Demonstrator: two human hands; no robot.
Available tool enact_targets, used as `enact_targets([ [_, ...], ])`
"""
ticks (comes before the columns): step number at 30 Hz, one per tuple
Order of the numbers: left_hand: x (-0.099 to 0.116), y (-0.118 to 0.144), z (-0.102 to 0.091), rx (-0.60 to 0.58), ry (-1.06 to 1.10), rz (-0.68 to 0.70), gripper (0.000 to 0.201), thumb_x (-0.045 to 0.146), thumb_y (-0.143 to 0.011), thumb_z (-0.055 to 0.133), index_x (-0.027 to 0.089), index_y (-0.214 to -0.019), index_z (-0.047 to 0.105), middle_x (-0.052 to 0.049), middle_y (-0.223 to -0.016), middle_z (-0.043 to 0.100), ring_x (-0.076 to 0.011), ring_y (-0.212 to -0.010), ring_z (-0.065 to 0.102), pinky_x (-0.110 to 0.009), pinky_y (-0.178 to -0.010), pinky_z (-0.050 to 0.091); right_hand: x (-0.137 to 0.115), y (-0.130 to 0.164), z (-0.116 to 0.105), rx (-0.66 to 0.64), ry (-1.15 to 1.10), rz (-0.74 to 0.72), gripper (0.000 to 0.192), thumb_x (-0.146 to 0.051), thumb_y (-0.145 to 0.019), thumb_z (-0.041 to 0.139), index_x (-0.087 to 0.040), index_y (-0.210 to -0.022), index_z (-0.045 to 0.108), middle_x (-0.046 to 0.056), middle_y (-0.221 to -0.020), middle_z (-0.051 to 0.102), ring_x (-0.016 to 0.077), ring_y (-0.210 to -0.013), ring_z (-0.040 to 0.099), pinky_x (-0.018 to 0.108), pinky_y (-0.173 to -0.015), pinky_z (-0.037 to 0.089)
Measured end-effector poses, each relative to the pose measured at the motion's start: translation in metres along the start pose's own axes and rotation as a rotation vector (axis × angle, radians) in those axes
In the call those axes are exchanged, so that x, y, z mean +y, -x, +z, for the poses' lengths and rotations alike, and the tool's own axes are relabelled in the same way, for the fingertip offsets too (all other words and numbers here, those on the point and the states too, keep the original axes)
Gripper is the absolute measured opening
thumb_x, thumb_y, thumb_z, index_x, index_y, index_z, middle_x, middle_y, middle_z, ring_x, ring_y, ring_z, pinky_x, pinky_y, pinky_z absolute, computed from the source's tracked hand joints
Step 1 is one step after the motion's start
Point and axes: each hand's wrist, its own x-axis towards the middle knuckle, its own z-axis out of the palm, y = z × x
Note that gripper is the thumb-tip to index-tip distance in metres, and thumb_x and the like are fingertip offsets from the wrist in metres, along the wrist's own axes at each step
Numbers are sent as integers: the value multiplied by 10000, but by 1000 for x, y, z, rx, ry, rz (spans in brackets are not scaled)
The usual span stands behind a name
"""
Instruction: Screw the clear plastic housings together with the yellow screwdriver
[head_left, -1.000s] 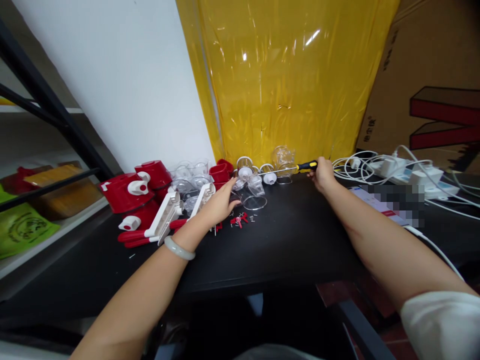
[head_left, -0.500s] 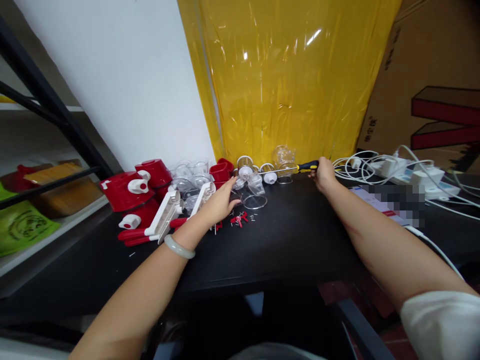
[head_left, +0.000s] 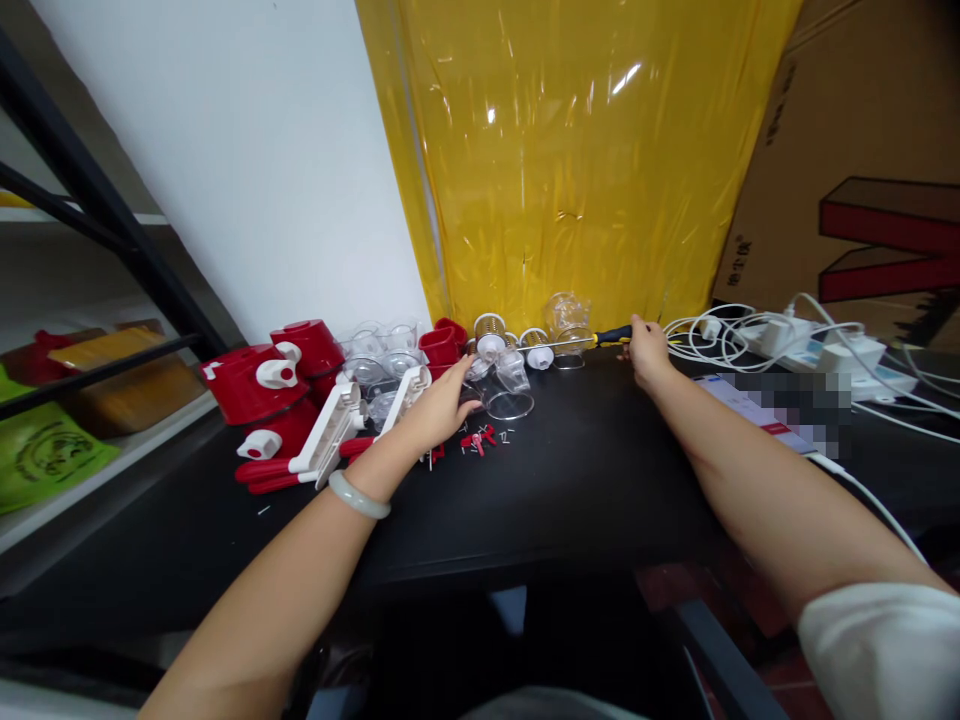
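My right hand (head_left: 646, 347) is closed around the black and yellow handle of a screwdriver (head_left: 613, 336). Its long shaft points left and ends by a clear plastic funnel-like part (head_left: 513, 372) with a wide round rim, which lies on its side on the black table (head_left: 585, 480). My left hand (head_left: 444, 402) grips the near left side of that clear part, thumb toward me; some fingertips are hidden. Just behind are metal grater drums (head_left: 536, 347) with white ends. Small red pieces (head_left: 480, 438) and loose screws (head_left: 506, 436) lie in front.
Red housings (head_left: 251, 385) with white knobs are stacked at the left, near white and red handled arms (head_left: 330, 435) and several clear cups (head_left: 401, 335). On the right are power strips (head_left: 862, 365), tangled white cables (head_left: 720, 335) and a phone-like screen (head_left: 739, 405).
The right hand and screwdriver have shifted very slightly, with the handle a touch lower. My left hand and the clear part stay in place.
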Motion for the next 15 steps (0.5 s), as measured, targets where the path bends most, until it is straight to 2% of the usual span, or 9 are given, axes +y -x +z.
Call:
enact_targets([
  [2,1,0,0,-2,2,0,745,278,-984,647,133,-1639,323,-235,-1700,411,-334,-1588,406,-547,-1305,354,-1,1,1,-6,-39,13,232,-262,-1028,521,-233,-805,463,-95,-501,407,83,-381,392,156,-395,407],
  [5,1,0,0,3,-2,-2,743,275,-983,651,141,-1638,328,-226,-1702,412,-333,-1586,410,-549,-1307,351,-4,2,2,-35,-147,97,223,-208,-1030,415,-235,-810,443,-80,-518,437,89,-384,401,165,-403,421],
  [9,1,0,0,3,-6,-2,744,270,-978,660,145,-1635,332,-218,-1704,414,-327,-1586,411,-531,-1310,352,-6,0,3,-54,-232,202,193,-232,-1043,343,-242,-875,437,-65,-592,521,99,-394,446,188,-417,449],
  [15,1,0,1,1,-13,-11,744,268,-980,661,142,-1635,331,-222,-1702,414,-326,-1587,408,-528,-1312,345,-2,-3,2,-40,-118,107,270,-436,-1092,419,-249,-899,443,-65,-581,498,102,-385,428,186,-379,367],
])
